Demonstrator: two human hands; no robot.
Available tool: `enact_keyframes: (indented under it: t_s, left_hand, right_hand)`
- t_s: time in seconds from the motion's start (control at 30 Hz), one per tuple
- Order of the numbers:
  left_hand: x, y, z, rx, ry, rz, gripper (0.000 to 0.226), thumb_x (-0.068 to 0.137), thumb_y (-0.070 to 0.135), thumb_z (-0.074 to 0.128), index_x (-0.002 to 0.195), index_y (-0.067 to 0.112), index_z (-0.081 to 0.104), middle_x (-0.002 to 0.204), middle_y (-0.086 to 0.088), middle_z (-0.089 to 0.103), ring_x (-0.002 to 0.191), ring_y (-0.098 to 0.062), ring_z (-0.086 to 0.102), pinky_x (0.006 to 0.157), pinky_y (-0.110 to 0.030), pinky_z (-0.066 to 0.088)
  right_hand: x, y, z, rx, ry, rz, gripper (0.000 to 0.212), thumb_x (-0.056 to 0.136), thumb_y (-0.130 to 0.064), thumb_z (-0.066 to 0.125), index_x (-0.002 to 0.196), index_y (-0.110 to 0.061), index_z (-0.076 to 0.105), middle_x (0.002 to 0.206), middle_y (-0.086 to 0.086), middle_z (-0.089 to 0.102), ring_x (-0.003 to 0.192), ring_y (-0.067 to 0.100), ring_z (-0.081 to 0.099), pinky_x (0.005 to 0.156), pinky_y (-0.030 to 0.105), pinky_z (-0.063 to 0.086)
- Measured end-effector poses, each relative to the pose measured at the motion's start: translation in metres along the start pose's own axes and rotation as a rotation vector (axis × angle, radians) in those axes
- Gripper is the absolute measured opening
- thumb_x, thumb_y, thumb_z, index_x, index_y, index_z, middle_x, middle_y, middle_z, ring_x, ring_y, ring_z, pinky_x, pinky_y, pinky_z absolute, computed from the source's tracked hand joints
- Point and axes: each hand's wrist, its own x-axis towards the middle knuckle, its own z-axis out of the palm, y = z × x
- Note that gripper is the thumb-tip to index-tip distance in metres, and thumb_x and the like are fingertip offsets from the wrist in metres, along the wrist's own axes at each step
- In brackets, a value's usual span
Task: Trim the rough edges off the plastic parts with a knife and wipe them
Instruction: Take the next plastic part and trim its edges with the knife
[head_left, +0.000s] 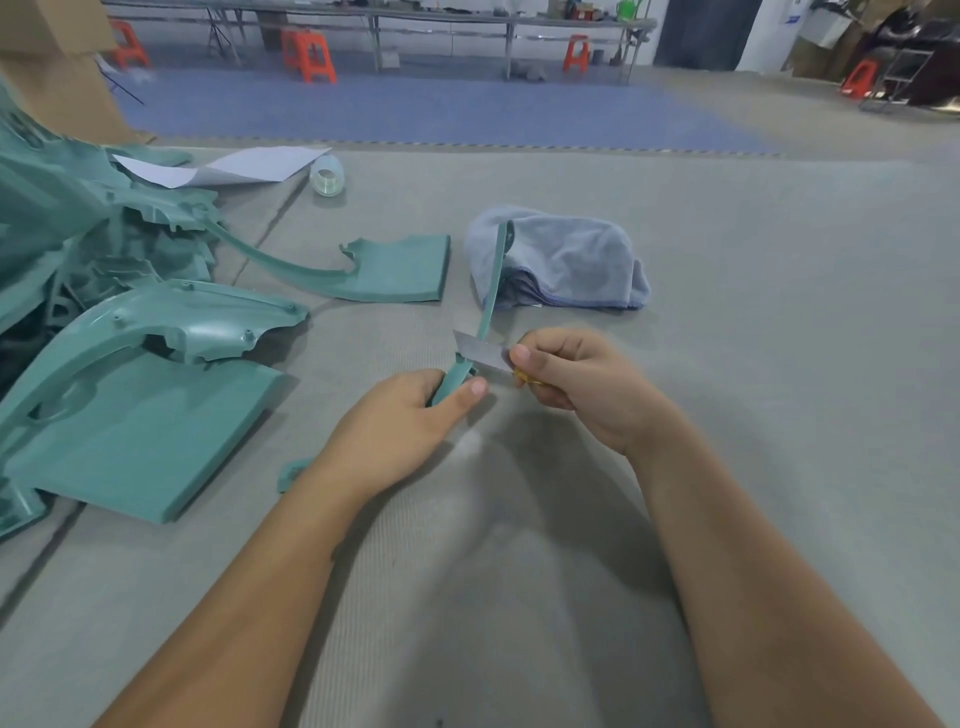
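Left hand gripping strip, right hand pinching knife: slipping blade risks cutting left thumb.

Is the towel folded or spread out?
Folded, loosely. The towel sits bunched in a heap on the mat, with stacked layers showing along its near edge.

Grey floor, blue mat, long tables, orange stools.

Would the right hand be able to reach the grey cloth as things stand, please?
Probably yes: the grey cloth lies just beyond the right hand with nothing between, though that hand holds the knife.
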Motion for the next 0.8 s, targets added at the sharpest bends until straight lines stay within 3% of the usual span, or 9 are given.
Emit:
enact_keyframes:
  t_s: [0.13,0.23,0.47,0.63,0.8]
  left_hand:
    - [0.001,-0.001,0.0,-0.007,0.005,0.001,0.049,0.081,0.075,0.038,0.052,0.036,0.042,0.044,0.014,0.04,0.044,-0.006,0.036,0.053,-0.032,0.029]
    - [0.001,0.0,0.001,0.011,-0.005,-0.007,0.046,0.078,0.078,0.034,0.053,0.04,0.044,0.044,0.016,0.041,0.044,-0.006,0.037,0.053,-0.032,0.03]
    - [0.002,-0.002,0.001,-0.003,-0.003,-0.004,0.05,0.089,0.069,0.04,0.051,0.037,0.042,0.043,0.015,0.039,0.043,-0.005,0.036,0.053,-0.032,0.03]
    - [0.002,0.0,0.001,-0.016,-0.003,-0.008,0.049,0.09,0.066,0.04,0.051,0.037,0.045,0.041,0.015,0.04,0.042,-0.004,0.038,0.052,-0.032,0.028]
    - [0.001,0.003,0.0,-0.014,0.009,-0.016,0.054,0.091,0.064,0.041,0.055,0.024,0.033,0.041,0.015,0.039,0.042,-0.005,0.037,0.052,-0.033,0.027]
  right_hand:
    - [0.005,-0.001,0.0,-0.008,0.003,-0.009,0.028,0.096,-0.014,0.052,0.07,-0.006,0.057,0.066,0.006,0.034,0.05,0.009,0.026,0.048,0.015,0.023]
    - [0.006,-0.002,-0.001,-0.007,-0.007,-0.02,0.026,0.09,-0.023,0.057,0.071,-0.006,0.057,0.068,0.007,0.035,0.05,0.008,0.027,0.048,0.015,0.024]
    - [0.009,-0.003,-0.001,-0.062,0.015,-0.067,0.027,0.092,-0.022,0.055,0.075,-0.001,0.058,0.07,0.017,0.036,0.05,0.008,0.029,0.049,0.017,0.024]
    - [0.011,-0.004,0.0,-0.08,0.028,-0.089,0.024,0.097,-0.01,0.051,0.078,0.002,0.058,0.061,0.004,0.036,0.049,0.007,0.029,0.048,0.015,0.025]
    - [0.011,-0.003,-0.001,-0.084,0.023,-0.123,0.026,0.098,-0.008,0.051,0.074,-0.002,0.056,0.052,-0.013,0.041,0.047,0.005,0.031,0.048,0.014,0.026]
